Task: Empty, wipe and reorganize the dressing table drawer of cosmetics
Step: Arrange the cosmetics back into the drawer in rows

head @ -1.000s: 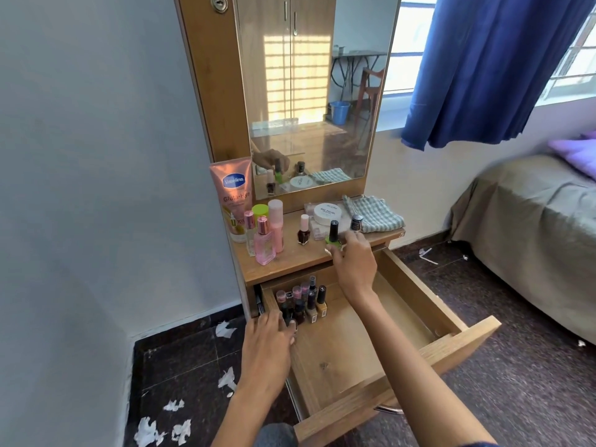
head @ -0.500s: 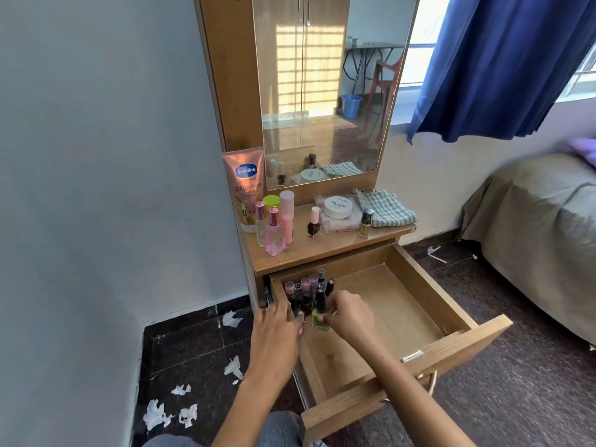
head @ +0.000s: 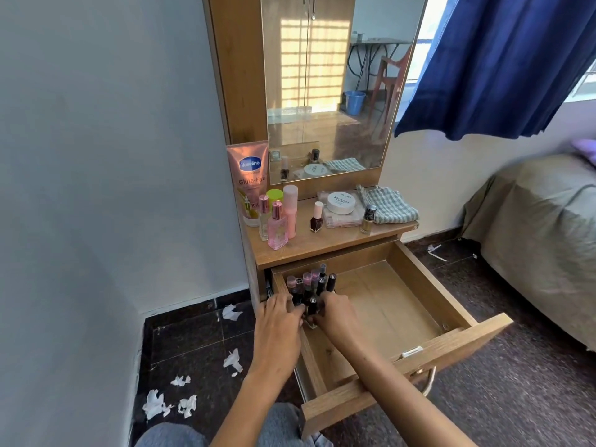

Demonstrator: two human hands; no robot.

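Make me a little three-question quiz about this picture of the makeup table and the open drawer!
1. True or false: the drawer is pushed shut.
2. Where do the nail polish bottles stand in the drawer? A) back left corner B) front right corner C) spread all over
3. Fill in: the checked cloth lies on the table top, to the ___ of the white jar.

Key: 1 false; 2 A; 3 right. Both the left hand and the right hand are at the bottles.
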